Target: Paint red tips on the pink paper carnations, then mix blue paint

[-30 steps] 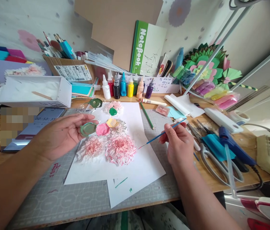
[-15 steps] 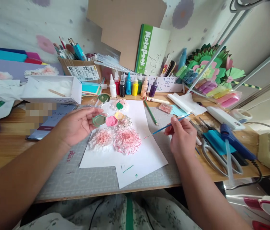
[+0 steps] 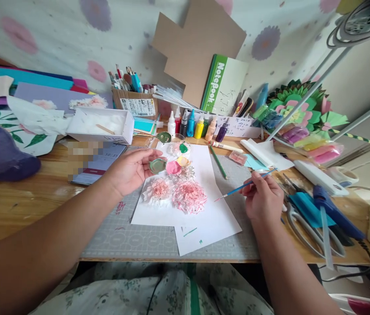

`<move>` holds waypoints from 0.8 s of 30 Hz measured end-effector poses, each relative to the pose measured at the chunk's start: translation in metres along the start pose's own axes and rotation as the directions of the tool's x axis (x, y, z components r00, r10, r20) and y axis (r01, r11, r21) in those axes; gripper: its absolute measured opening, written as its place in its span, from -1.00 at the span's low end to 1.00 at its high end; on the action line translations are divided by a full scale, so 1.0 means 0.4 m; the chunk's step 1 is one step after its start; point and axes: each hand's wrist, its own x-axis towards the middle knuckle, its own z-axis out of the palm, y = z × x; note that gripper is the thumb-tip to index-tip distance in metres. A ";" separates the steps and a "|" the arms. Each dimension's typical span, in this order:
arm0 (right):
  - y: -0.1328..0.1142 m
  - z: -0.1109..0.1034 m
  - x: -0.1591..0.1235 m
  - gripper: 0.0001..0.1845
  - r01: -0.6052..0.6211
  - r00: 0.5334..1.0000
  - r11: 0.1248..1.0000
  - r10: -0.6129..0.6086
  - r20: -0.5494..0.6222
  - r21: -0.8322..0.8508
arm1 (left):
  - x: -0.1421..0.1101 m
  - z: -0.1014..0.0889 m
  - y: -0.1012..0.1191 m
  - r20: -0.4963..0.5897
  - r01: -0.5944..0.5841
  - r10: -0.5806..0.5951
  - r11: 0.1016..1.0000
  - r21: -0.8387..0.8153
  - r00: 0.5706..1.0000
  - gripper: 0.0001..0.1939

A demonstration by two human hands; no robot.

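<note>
My left hand grips the edge of a clear paint palette with wells of green, pink and pale yellow paint. The palette is held above the paper, partly in front of the flowers behind it. Between the fingers of my right hand is a slim blue paintbrush, its pinkish tip pointing left. That tip is just right of a ruffled flower with pink-red edges, apart from it. A paler peach-and-white flower lies beside it on the white paper.
Several paint bottles line the back. A green pencil lies on the grey cutting mat. Scissors and a blue glue gun are at right. A white box and a phone stand left.
The camera view has turned left and up, so everything appears farther right. Both hands keep their holds on the palette and paintbrush, with little movement relative to the flowers.
</note>
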 end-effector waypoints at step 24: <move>-0.090 0.128 -0.105 -0.91 0.474 0.850 0.860 -0.391 0.353 -0.188 | -0.031 0.013 -0.028 0.080 0.020 -0.029 0.993 0.112 0.996 -0.73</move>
